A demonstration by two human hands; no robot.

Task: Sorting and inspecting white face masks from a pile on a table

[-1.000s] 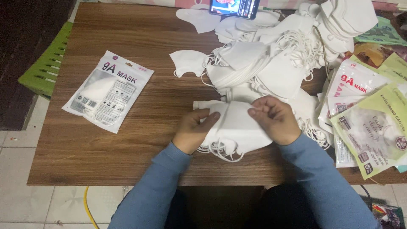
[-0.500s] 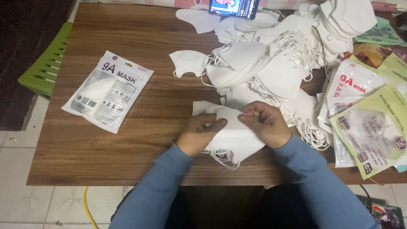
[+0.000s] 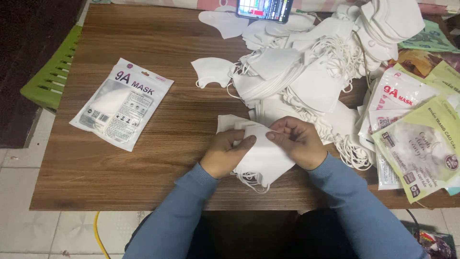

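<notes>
Small stack of white folded fabric face masks (image 3: 261, 156), near the sealed white mask packet (image 3: 122, 109): left hand (image 3: 225, 152) and right hand (image 3: 297, 141) pinching it, squaring step

Even indoor light, soft shadows, sharp

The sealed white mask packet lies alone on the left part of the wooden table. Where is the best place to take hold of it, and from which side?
Probably the sealed white mask packet is best pinched at its near corner, coming from the table's front edge. It lies flat and tilted, with bare wood around it, so fingers can slide under the thin edge there.
</notes>
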